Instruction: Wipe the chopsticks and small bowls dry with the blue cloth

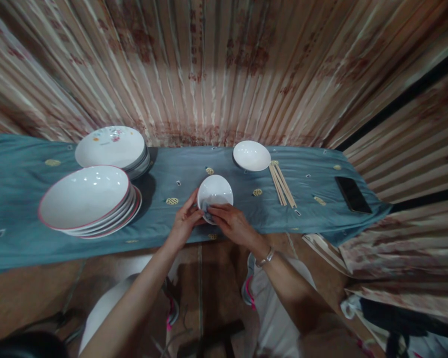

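A small white bowl (217, 188) is held over the front part of the table, tilted so its inside faces me. My left hand (185, 219) grips the bowl's left rim, fingers passing beneath it. My right hand (231, 223) presses a bunched greyish cloth (206, 211) against the inside of the bowl near its lower left edge. Most of the cloth is hidden under the right fingers. Farther back and to the right sits another white bowl (251, 155), with several light wooden chopsticks (282, 185) lying beside it.
On the left stand a stack of red-rimmed white plates (85, 199) and, behind it, a stack of flowered plates (110, 146). A black phone (353, 195) lies at the right end of the blue tablecloth (179, 171). Pleated curtains (216, 89) hang along the back.
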### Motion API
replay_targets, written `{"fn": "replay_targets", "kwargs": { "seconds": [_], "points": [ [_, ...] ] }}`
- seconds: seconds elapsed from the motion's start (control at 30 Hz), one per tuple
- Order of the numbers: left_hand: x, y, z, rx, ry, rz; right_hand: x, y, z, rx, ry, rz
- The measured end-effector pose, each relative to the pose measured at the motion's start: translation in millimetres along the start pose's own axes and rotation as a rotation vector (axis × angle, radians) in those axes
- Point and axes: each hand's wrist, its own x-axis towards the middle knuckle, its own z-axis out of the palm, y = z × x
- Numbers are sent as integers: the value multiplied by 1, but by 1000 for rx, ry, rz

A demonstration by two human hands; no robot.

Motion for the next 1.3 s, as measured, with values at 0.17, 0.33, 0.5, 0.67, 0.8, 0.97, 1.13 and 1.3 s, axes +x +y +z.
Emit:
{"fn": "replay_targets", "kwargs": {
  "seconds": [0.17,0.33,0.5,0.67,0.8,0.97,1.13,1.3],
  "points": [
    [0,2,-1,6,-11,-17,2,-1,8,230,29,18],
    [0,0,-2,14,-2,-3,3,-3,15,346,6,56],
    [1,-2,-2,27,4,-6,9,-1,19,334,-34,59],
    [0,-2,-2,19,-12,3,18,3,20,185,-49,75],
    [-1,-1,-1,18,-18,2,24,6,19,1,-13,66],
    [-1,1,0,23,-24,2,27,5,15,-194,19,55],
    [-1,0,1,27,-14,-4,26,2,11,-328,33,122],
    [-1,1,2,19,-11,3,24,-3,3,-396,-20,167]
  ]
}}
